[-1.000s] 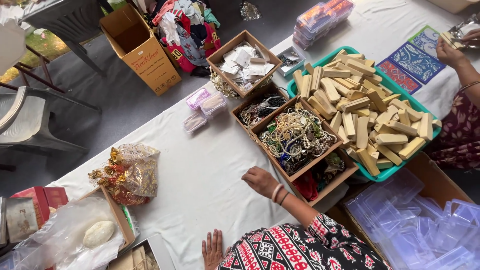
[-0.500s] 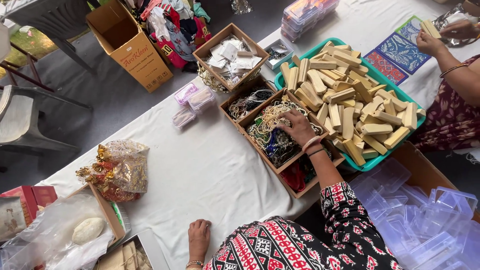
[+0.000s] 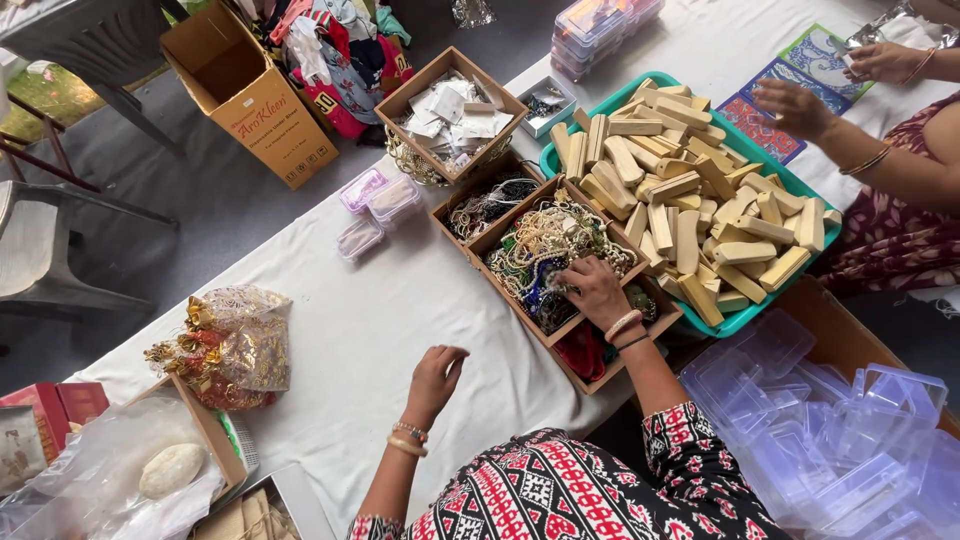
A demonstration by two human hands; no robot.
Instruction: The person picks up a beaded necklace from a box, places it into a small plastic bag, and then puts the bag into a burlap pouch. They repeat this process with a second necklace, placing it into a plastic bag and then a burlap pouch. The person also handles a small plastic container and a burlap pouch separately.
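A: What's in each container?

B: Long divided wooden tray [image 3: 500,262] runs diagonally, upper left to lower right. Top compartment has dark and silver chains, the middle has the tangled bead necklaces [image 3: 545,250], the bottom has something red. Square wooden box [image 3: 400,105] above it holds white paper packets. Teal tray [image 3: 775,305] to the right is piled with pale wooden blocks [image 3: 690,200], lying every which way.

A: Hands?

B: Right hand [image 3: 595,290] is down in the middle compartment, fingers curled into the necklaces. Pinching some strands, I think; can't tell exactly which. Left hand [image 3: 435,380] is over the white tablecloth [image 3: 380,330], fingers loosely bent, holding nothing.

A: Necklace orientation?

B: No single axis, it's a heap. The heap follows the compartment, so its long side runs along the tray's diagonal.

A: Packaging around it?

B: Brown cardboard carton [image 3: 250,95] at upper left, open, red print on its side. Three small clear lidded boxes [image 3: 375,205] just left of the divided tray. Stack of clear empty plastic boxes [image 3: 820,430] at lower right. Gold and red wrapped bundle [image 3: 225,345] at the left table edge. Clear bag with a white lump [image 3: 170,468] at lower left. Another person's hands [image 3: 795,105] are at upper right, over a blue and red patterned card [image 3: 810,60].
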